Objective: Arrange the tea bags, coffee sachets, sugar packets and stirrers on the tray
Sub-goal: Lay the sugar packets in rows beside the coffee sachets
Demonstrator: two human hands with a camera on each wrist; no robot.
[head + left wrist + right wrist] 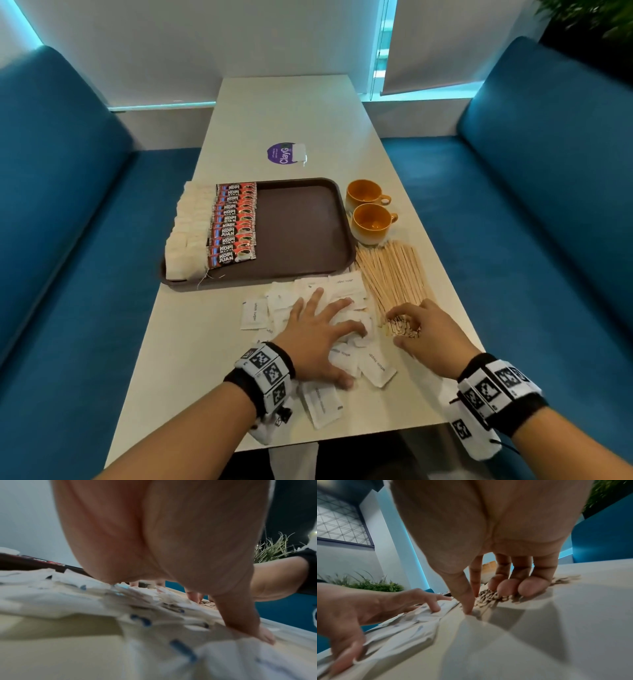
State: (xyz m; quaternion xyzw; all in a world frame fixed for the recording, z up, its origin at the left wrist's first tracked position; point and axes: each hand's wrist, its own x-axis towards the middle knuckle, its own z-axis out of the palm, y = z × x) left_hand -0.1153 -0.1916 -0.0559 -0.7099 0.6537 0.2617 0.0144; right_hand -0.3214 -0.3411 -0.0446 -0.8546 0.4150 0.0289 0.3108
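Cool cyan glow along far wall; soft even light overhead; wrist views blurred near lens; edges bowed by wide-angle.

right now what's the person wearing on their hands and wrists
Both forearms are bare, with no sleeves or gloves. The left hand and right hand each have a black wristband carrying white blocks printed with black square codes. A thin black cord trails from the right one.

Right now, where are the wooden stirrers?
In the head view the wooden stirrers lie off the brown tray, right of it, just below the orange cups, near ends under the right hand.
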